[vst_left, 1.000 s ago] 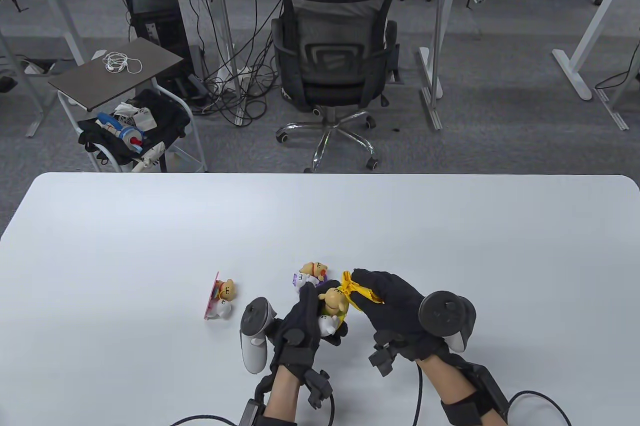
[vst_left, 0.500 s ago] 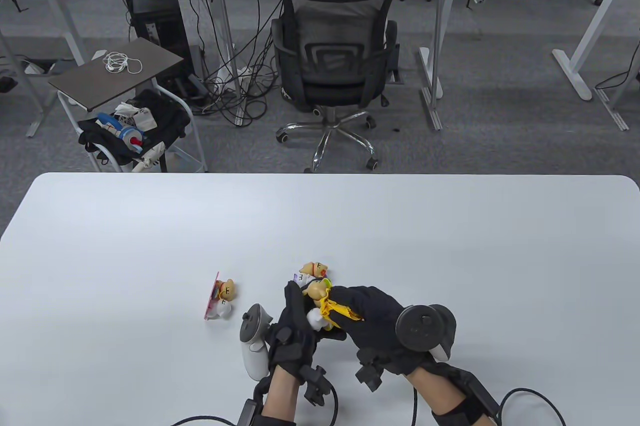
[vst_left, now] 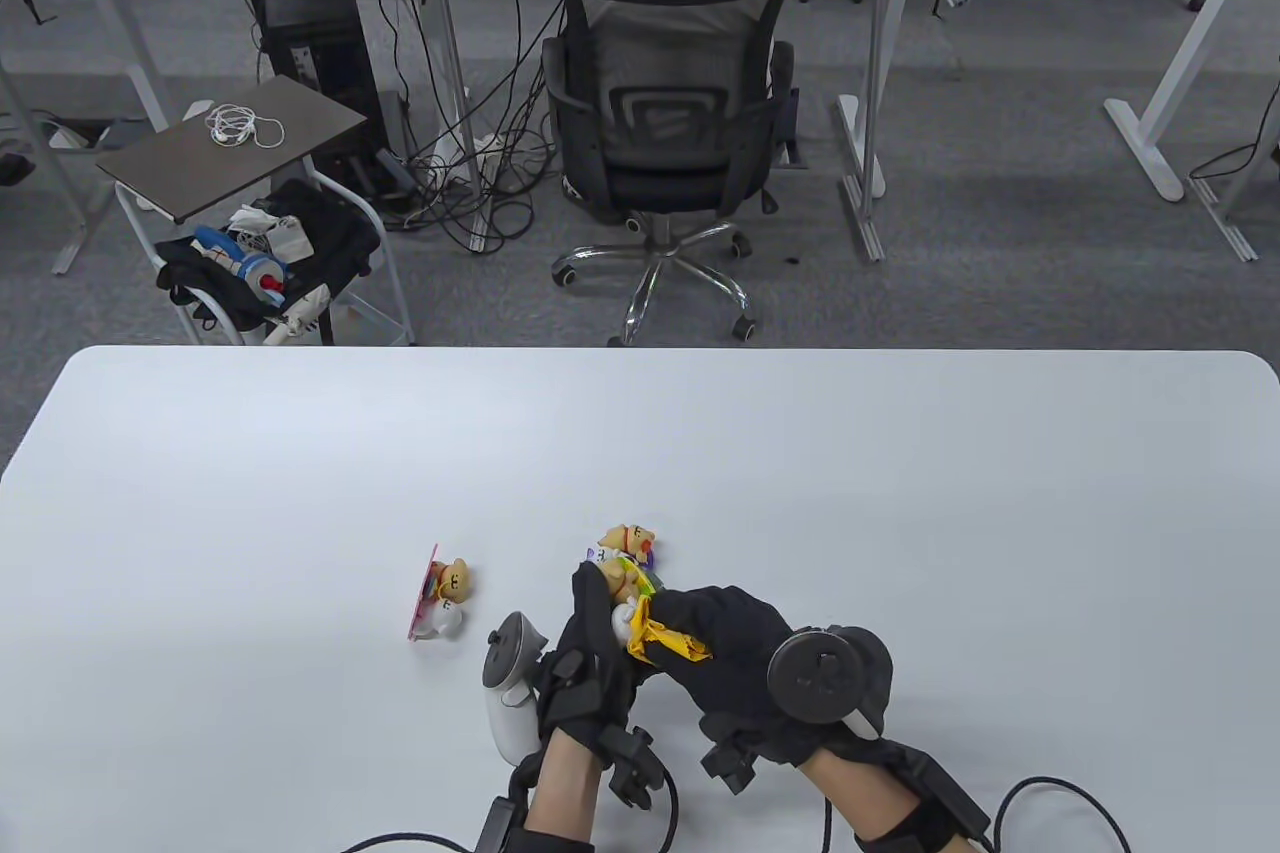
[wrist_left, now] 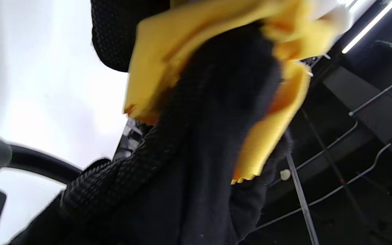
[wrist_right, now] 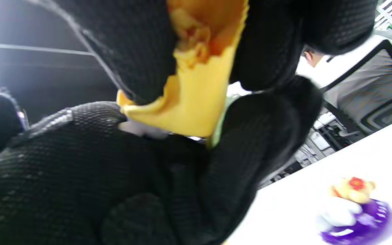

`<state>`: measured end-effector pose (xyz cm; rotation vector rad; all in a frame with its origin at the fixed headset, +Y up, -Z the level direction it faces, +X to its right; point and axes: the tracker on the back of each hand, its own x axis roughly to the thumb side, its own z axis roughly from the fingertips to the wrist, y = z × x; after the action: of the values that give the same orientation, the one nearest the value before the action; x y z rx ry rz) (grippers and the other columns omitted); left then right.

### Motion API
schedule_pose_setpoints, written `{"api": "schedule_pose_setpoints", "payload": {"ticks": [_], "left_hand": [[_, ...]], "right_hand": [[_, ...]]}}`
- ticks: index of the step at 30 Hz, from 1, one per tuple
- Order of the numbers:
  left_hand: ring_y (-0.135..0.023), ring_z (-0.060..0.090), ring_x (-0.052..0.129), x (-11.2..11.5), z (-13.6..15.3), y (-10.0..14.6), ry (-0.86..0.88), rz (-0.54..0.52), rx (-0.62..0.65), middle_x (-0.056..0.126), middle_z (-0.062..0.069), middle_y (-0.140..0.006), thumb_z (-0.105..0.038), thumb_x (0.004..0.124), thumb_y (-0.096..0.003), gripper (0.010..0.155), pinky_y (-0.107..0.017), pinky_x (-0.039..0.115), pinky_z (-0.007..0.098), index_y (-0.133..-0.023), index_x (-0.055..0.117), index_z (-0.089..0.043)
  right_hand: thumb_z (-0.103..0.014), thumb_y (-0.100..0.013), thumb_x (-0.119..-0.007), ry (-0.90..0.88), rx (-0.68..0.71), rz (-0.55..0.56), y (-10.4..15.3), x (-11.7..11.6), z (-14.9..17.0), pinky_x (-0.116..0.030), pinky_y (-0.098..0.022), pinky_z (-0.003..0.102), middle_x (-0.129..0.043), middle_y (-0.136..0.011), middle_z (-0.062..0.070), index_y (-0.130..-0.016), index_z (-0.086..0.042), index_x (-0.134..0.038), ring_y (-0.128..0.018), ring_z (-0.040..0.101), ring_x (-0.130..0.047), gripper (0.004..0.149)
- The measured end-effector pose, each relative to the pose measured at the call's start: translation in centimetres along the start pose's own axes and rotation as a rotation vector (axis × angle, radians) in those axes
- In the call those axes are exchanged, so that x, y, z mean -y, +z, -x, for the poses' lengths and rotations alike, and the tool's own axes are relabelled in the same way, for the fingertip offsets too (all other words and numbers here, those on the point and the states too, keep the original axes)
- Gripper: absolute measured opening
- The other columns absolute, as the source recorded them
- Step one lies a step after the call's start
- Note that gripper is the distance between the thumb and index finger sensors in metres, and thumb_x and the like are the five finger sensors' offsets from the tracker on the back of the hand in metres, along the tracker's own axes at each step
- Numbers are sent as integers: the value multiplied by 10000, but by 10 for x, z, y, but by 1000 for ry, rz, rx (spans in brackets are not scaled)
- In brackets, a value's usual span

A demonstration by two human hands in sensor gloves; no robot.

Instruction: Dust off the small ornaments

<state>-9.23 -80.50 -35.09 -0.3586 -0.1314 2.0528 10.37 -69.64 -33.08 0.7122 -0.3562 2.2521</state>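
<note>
— What lies leftmost on the smooth white surface [vst_left: 300, 493]?
— A glossy bear figurine on a pink card [vst_left: 440, 596].
— And the hands?
— The left hand [vst_left: 590, 658] grips a small moulded bear ornament [vst_left: 622, 593]; the right hand [vst_left: 735, 658] pinches a crumpled yellow cloth [vst_left: 665, 641] against it.

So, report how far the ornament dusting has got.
Nothing shows as finished. In hand: the left hand holds a bear figurine while the right hand rubs it with a yellow cloth. Left on the table: the pink-backed bear and purple-based bear.
</note>
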Motion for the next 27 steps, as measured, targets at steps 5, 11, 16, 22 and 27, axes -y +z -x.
{"api": "schedule_pose_setpoints", "payload": {"ticks": [5,11,16,22,27], "left_hand": [[-932,310,814,1,1,-3,1,26,-6,412,155,-1104,-766,357,-517,775,-631,833,360,-1073,90,-297],[-886,318,829,0,-1,-1,-20,19,2,385,161,-1105,-766,365,-523,759,-622,821,374,-1082,95,-329],[-896,277,709,2,4,-6,-28,75,-20,272,175,-1098,-737,325,-523,739,-670,709,423,-1094,72,-342],[-895,316,629,3,4,-6,-3,84,-3,261,165,-1183,-715,241,-492,752,-669,637,451,-1151,264,-354],[-932,343,651,3,4,-9,24,138,5,334,171,-1171,-598,430,-618,595,-698,678,461,-1141,314,-339]], "right_hand": [[-403,-432,-930,-32,41,25,0,5,-5,-802,-481,513,-923,-697,78,-856,-175,-852,-556,276,-955,488],[-396,-436,-911,68,-47,-22,-2,3,5,-784,-506,526,-910,-724,75,-907,-175,-821,-584,275,-943,527],[-359,-456,-900,-67,-62,-1,-4,5,13,-781,-508,539,-902,-746,101,-934,-155,-834,-602,304,-935,524],[-371,-464,-886,-133,-168,11,-4,2,36,-783,-511,542,-895,-783,104,-937,-191,-825,-650,323,-938,510],[-356,-465,-887,-138,-161,46,-3,6,36,-793,-502,536,-911,-780,114,-934,-166,-824,-641,326,-953,511]]}}
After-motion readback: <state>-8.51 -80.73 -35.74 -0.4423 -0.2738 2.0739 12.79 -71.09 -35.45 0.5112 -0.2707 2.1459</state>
